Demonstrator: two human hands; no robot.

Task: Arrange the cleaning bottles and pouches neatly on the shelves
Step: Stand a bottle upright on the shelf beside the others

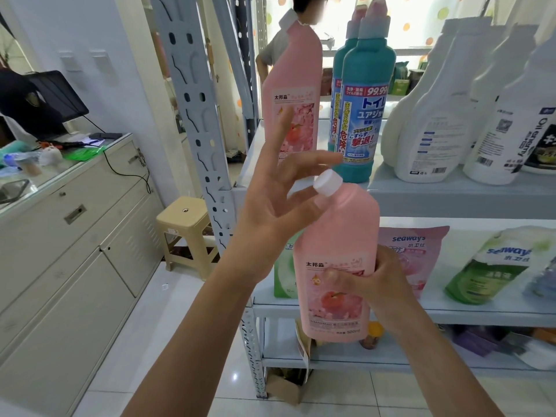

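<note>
Starting on the left, the left hand (270, 203) is up in the air with its fingers spread wide, and it holds nothing. Its thumb is close to the neck of the held pink bottle (337, 236), but it is hard to tell if it touches. Behind the fingers, a standing pink bottle (293, 94) is at the left end of the upper shelf (451, 191).

The held pink bottle is in front of the shelves, leaning a little, with its white cap (328, 183) on top. The right hand (376, 284) wraps round its lower half, with the thumb across the label.

It looks like hard, smooth plastic, likely full and a bit heavy, so it could slip. The wide body is the best place to hold it, and the thin neck is good for steadying. It is tall, so it may tip.

To the right stand teal bottles (361, 115).
</note>
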